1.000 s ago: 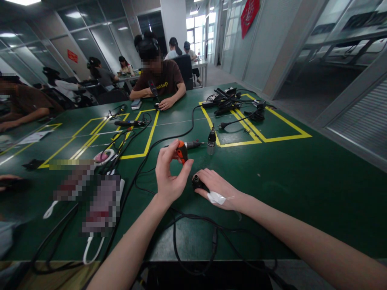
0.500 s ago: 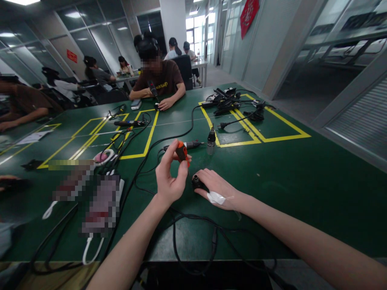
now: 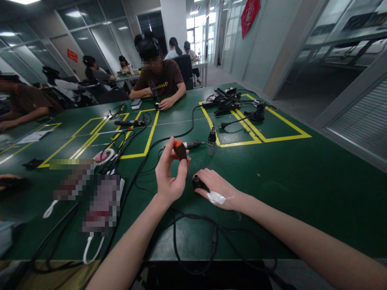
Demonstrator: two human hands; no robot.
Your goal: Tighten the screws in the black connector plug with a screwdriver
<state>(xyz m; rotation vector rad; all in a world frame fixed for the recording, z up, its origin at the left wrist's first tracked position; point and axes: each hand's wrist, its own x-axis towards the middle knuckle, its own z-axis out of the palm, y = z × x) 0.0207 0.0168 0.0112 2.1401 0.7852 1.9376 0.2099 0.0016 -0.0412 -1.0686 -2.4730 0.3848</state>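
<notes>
An orange-and-black screwdriver (image 3: 180, 150) is pinched in my left hand (image 3: 170, 177), its thin shaft slanting down to the right. That shaft points at a black cylindrical part (image 3: 197, 182) with a round metal top. My right hand (image 3: 218, 188), with white tape at the wrist, lies on the table with its fingers closed around this part. Whether the screwdriver tip touches it I cannot tell. Just beyond my hands, a black-topped clear container (image 3: 211, 141) stands upright beside a grey electric screwdriver (image 3: 193, 144) lying flat.
Black cables (image 3: 193, 217) loop across the green table (image 3: 302, 181) before me. Two phones (image 3: 104, 201) with white straps lie left. A heap of black adapters and cords (image 3: 225, 98) sits back right. Across the table a person (image 3: 163, 76) works with a power screwdriver.
The screwdriver handle has turned in my left hand, its top tipping slightly left, and more of its dark side shows. My right hand and the black part have stayed in place.
</notes>
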